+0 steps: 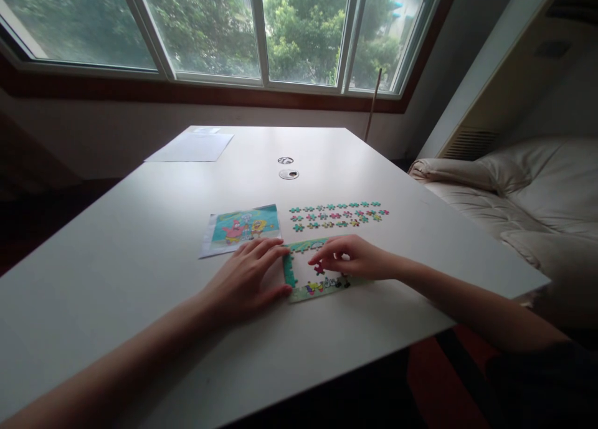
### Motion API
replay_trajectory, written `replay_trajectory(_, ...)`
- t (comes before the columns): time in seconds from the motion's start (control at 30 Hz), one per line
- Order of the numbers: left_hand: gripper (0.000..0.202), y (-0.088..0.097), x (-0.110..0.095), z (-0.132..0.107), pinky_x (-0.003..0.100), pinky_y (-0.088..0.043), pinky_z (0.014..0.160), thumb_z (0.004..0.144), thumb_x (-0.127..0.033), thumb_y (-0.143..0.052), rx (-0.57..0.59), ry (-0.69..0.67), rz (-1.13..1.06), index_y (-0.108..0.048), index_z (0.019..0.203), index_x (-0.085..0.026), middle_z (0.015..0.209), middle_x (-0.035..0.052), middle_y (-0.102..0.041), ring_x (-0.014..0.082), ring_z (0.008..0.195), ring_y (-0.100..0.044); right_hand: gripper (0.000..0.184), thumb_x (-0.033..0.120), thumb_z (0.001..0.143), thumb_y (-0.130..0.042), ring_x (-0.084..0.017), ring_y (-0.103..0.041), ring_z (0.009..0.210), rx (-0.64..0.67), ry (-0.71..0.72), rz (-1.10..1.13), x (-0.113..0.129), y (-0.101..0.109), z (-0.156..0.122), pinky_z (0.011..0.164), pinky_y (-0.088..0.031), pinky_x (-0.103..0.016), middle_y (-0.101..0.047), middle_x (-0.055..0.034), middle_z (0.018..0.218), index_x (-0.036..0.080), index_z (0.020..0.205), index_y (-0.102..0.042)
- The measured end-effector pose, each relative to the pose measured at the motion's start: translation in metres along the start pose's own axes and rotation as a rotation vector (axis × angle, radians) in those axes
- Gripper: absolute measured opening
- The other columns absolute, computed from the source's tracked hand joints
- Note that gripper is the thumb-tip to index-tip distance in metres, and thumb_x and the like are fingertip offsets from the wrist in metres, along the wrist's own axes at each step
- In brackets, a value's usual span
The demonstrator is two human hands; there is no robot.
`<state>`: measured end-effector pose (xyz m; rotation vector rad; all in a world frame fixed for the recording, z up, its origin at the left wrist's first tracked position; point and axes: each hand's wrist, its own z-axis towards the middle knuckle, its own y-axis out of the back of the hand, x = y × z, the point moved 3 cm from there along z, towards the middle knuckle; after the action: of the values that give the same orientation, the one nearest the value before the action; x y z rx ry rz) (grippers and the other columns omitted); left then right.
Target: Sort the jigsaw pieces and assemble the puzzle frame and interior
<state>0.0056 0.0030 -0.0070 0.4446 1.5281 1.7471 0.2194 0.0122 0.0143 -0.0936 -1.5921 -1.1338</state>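
A partly filled jigsaw puzzle [289,270] lies on the white table, its border pieces joined around a pale middle. My left hand [250,276] rests flat with fingers and thumb apart, their tips touching the puzzle's left edge. Over the pale middle, my right hand [352,256] pinches a dark pink puzzle piece [319,269] between thumb and fingers. That hand and wrist cover the puzzle's right side. Beyond it, several loose puzzle pieces [335,216] are spread in three rows. A cartoon reference picture [245,228] on a sheet lies behind my left hand.
Two round discs [288,174] lie farther back on the white table [140,261]. White paper sheets [196,147] are at the far left corner. A pale sofa [467,192] stands right of the table, and a thin stick [372,105] leans near the window.
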Motion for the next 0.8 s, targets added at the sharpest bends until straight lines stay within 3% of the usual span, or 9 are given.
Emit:
replay_trajectory(0.13, 0.058, -0.001, -0.001, 0.0, 0.048, -0.034, 0.097, 0.078, -0.056, -0.054, 0.018, -0.001, 0.002, -0.046, 0.123, -0.019, 0.13, 0.0122, -0.046, 0.0309, 0.119, -0.04, 0.02, 0.025, 0.083, -0.053, -0.01, -0.059, 0.07, -0.001, -0.025, 0.009, 0.002, -0.002, 0.002, 0.058, -0.041, -0.02, -0.069, -0.004, 0.084, 0.015, 0.095, -0.066)
replay_trajectory(0.37, 0.065, -0.003, 0.0, -0.001, 0.047, -0.032, 0.098, 0.078, -0.059, -0.053, 0.009, 0.007, 0.024, -0.042, 0.127, -0.017, 0.13, 0.0131, -0.047, 0.0305, 0.119, -0.04, 0.015, 0.028, 0.076, -0.063, -0.01, -0.06, 0.067, -0.128, -0.073, 0.012, 0.001, -0.014, 0.006, 0.058, -0.04, -0.019, -0.069, -0.0018, 0.073, 0.015, 0.082, -0.066)
replay_trajectory(0.57, 0.062, -0.003, -0.001, 0.0, 0.046, -0.033, 0.097, 0.078, -0.059, -0.052, 0.002, -0.006, 0.022, -0.044, 0.125, -0.018, 0.129, 0.0122, -0.047, 0.0302, 0.118, -0.041, 0.013, 0.027, 0.076, -0.063, -0.01, -0.058, 0.064, -0.112, -0.122, -0.01, 0.001, -0.022, 0.008, 0.058, -0.04, -0.019, -0.068, -0.0017, 0.07, 0.015, 0.08, -0.067)
replay_trajectory(0.8, 0.061, -0.003, -0.001, -0.001, 0.046, -0.033, 0.096, 0.078, -0.059, -0.052, -0.007, -0.006, 0.016, -0.045, 0.124, -0.019, 0.128, 0.0117, -0.049, 0.0306, 0.117, -0.042, 0.009, 0.024, 0.076, -0.063, -0.009, -0.054, 0.063, -0.113, -0.081, -0.162, 0.003, -0.021, 0.008, 0.059, -0.038, -0.02, -0.067, -0.0002, 0.071, 0.017, 0.079, -0.068)
